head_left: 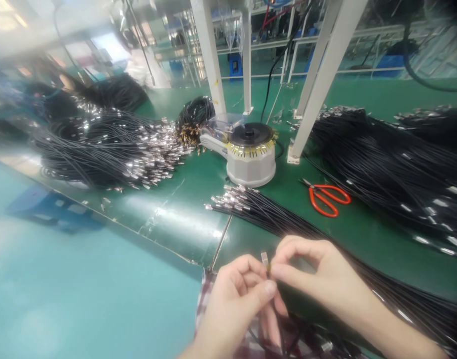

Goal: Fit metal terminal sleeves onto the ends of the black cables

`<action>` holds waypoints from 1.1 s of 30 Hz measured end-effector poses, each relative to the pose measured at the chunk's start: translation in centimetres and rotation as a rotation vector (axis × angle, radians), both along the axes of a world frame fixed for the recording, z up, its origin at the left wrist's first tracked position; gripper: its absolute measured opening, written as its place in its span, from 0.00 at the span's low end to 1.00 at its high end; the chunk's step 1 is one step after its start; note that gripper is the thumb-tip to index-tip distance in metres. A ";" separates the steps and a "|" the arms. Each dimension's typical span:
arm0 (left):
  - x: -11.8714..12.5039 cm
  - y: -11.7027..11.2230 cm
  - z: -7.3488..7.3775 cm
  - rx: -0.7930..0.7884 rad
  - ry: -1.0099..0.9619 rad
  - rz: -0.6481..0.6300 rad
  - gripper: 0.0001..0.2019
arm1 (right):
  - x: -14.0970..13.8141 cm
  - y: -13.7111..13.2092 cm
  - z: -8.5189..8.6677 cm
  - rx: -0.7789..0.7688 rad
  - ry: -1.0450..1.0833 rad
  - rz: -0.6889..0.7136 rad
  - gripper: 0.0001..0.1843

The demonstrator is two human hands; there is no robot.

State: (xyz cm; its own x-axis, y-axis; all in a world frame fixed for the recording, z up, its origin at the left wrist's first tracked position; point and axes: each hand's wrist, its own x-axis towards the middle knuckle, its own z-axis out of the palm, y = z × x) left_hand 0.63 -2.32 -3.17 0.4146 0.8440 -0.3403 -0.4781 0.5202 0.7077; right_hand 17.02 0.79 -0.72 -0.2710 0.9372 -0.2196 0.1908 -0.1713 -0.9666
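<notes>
My left hand [237, 299] and my right hand [314, 271] meet at the near edge of the green table [176, 214]. Both pinch one thin black cable with a small metal connector [264, 259] sticking up between the fingertips. The cable's body runs down under my hands and is mostly hidden. Just beyond my hands lies a bundle of black cables [273, 219] with silver connector tips [231, 198] fanned to the left.
A white round tape dispenser [249, 152] stands mid-table. Orange-handled scissors [327, 198] lie to its right. Big piles of black cables sit at left [101, 149] and right [392, 164]. White frame posts [318, 80] rise behind. Teal floor lies left.
</notes>
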 end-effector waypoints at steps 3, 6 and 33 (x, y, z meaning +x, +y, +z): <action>0.1 0.0 -0.1 0.002 -0.021 -0.004 0.12 | 0.0 0.0 0.1 0.011 -0.006 0.006 0.07; 0.2 -0.2 -0.1 0.003 -0.033 -0.007 0.11 | 0.0 0.0 0.3 0.003 -0.002 0.001 0.07; 0.2 -0.3 -0.5 -0.002 -0.093 -0.008 0.10 | -0.4 -0.2 0.3 0.013 0.004 -0.011 0.08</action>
State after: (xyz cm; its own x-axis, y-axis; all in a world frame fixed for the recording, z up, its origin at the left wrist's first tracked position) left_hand 0.85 -2.58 -3.68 0.4508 0.8401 -0.3017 -0.5375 0.5254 0.6596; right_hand 16.57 0.58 -0.47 -0.2611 0.9431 -0.2060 0.1851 -0.1606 -0.9695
